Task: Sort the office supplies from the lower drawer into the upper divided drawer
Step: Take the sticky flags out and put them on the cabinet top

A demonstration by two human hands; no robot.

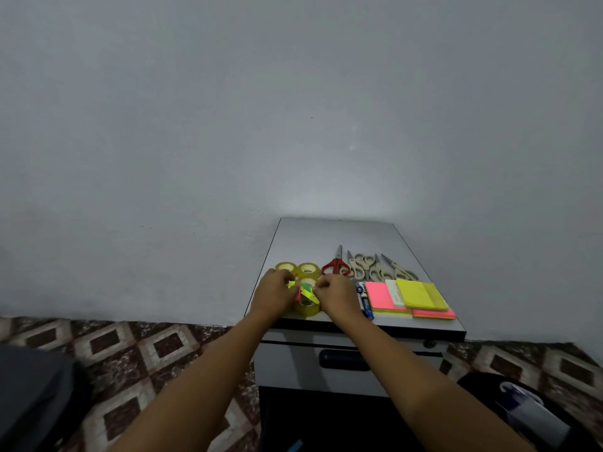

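Both hands work over the tape rolls at the front left of the cabinet top (336, 234). My left hand (275, 293) and my right hand (337, 295) pinch small neon yellow, green and pink sticky flags (305, 292) between them, above a clear tape roll (307, 308). More tape rolls (308, 269) stand just behind. To the right lie red scissors (335, 265), several beige scissors (375, 270), blue pens (364, 300) and pink and yellow sticky note pads (421, 295). The upper drawer front (346, 363) with its dark handle is closed.
The white cabinet stands against a grey wall on a brown patterned tile floor (130, 350). A dark opening (326, 419) shows below the upper drawer. A dark grey object (29, 396) sits at lower left, a black bag or bin (535, 412) at lower right.
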